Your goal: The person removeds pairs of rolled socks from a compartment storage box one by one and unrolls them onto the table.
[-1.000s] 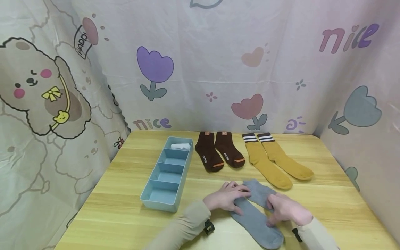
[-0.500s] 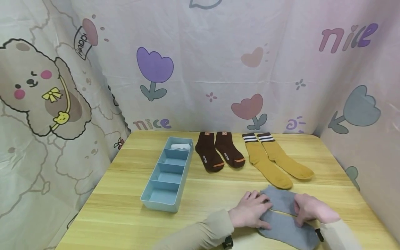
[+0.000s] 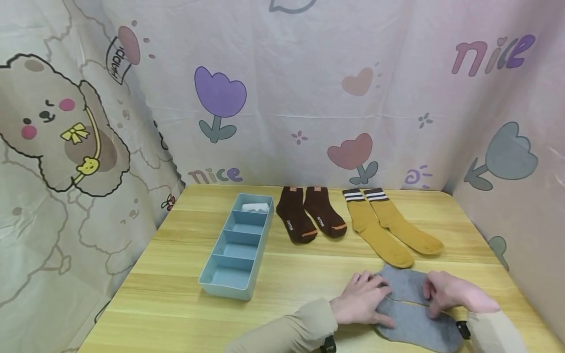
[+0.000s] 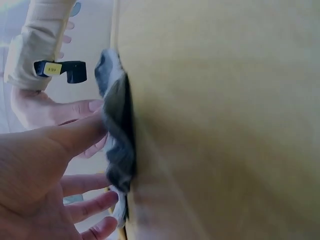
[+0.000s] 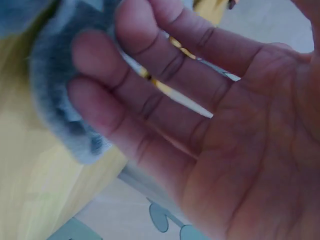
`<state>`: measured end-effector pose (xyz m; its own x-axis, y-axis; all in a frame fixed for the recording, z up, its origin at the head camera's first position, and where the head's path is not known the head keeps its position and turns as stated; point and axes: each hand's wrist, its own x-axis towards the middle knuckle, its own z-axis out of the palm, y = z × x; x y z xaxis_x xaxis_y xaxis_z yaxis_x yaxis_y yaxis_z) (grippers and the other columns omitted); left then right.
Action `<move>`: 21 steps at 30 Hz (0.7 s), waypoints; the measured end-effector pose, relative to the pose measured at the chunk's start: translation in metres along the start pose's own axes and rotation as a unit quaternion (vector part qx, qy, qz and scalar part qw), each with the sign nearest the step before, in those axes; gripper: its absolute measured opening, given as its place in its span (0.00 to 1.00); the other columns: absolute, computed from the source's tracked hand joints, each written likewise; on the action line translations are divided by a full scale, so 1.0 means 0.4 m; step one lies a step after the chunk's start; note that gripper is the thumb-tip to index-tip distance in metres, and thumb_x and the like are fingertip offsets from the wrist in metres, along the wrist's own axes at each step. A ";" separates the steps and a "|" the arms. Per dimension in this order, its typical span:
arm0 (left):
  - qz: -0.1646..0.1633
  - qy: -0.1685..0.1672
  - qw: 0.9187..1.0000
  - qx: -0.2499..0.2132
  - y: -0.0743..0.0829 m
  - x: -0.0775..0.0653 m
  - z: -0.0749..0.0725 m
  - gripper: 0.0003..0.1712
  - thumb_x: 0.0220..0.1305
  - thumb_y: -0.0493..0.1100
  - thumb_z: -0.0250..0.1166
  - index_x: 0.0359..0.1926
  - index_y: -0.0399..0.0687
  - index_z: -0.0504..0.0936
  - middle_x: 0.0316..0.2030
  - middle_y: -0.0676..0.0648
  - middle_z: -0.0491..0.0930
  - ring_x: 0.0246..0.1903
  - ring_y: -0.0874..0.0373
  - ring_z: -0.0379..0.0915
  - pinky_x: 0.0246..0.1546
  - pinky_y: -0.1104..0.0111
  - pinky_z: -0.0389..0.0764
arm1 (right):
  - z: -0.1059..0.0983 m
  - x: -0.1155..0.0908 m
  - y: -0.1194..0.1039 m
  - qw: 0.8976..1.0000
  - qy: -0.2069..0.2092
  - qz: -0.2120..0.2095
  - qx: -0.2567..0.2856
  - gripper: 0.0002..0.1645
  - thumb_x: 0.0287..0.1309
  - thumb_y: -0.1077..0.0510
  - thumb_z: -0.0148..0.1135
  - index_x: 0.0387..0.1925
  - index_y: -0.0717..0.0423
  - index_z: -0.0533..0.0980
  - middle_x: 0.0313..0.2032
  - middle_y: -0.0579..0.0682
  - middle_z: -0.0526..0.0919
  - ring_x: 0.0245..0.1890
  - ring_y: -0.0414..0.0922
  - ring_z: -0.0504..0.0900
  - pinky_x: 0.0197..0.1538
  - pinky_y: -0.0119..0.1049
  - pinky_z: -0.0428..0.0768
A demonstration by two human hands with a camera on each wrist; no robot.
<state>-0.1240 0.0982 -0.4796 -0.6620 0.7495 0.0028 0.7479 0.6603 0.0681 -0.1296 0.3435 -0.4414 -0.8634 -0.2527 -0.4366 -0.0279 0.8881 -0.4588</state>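
Two grey socks lie flat side by side at the front right of the table in the head view, a far sock point(image 3: 408, 283) and a near sock point(image 3: 417, 323). My left hand point(image 3: 359, 299) rests on their left ends, fingers spread, with the thumb on the near one. Farther right, my right hand point(image 3: 452, 294) touches both socks with its fingertips. In the right wrist view the fingers of the right hand point(image 5: 200, 110) look long and only slightly bent, beside grey fabric point(image 5: 60, 90). The left wrist view has the thumb of the left hand point(image 4: 40, 170) against a sock's edge point(image 4: 117, 120).
A blue tray point(image 3: 254, 260) with several compartments stands left of centre, something white point(image 3: 255, 207) in its far one. Behind lie a pair of brown socks point(image 3: 293, 215) and yellow socks point(image 3: 381, 238), close to the grey ones. Printed cloth point(image 3: 282, 98) hangs around the table.
Both hands and the grey socks have shifted to the right along the table. The socks have also turned, now lying more crosswise. The tray and the other socks stay in place.
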 end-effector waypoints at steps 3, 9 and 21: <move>0.003 0.000 1.000 -0.005 -0.017 -0.005 -0.008 0.42 0.54 0.79 0.61 0.68 0.74 0.72 0.65 0.68 0.70 0.54 0.67 0.63 0.46 0.75 0.63 | -0.009 0.004 -0.002 0.999 -0.004 -0.044 0.009 0.20 0.32 0.67 0.77 0.27 0.55 0.74 0.17 0.41 0.69 0.19 0.36 0.67 0.24 0.27 0.65; -0.003 -0.033 0.999 0.012 -0.027 -0.013 -0.015 0.45 0.54 0.79 0.62 0.71 0.75 0.68 0.67 0.70 0.68 0.54 0.68 0.62 0.46 0.75 0.61 | -0.011 0.016 -0.010 0.997 -0.008 -0.076 0.011 0.22 0.33 0.67 0.79 0.29 0.55 0.73 0.20 0.42 0.69 0.21 0.33 0.66 0.26 0.28 0.66; -0.020 -0.031 0.999 0.025 -0.011 -0.039 -0.012 0.40 0.52 0.79 0.63 0.65 0.77 0.72 0.62 0.69 0.69 0.49 0.67 0.62 0.43 0.73 0.61 | 0.016 0.010 0.030 0.997 0.021 -0.041 -0.065 0.34 0.26 0.66 0.82 0.38 0.51 0.70 0.37 0.50 0.71 0.38 0.48 0.68 0.38 0.37 0.71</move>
<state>-0.1173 0.0834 -0.4750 -0.6885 0.7227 -0.0607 0.7232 0.6904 0.0178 -0.1301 0.3508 -0.4534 -0.8761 -0.3118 -0.3678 -0.1615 0.9084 -0.3856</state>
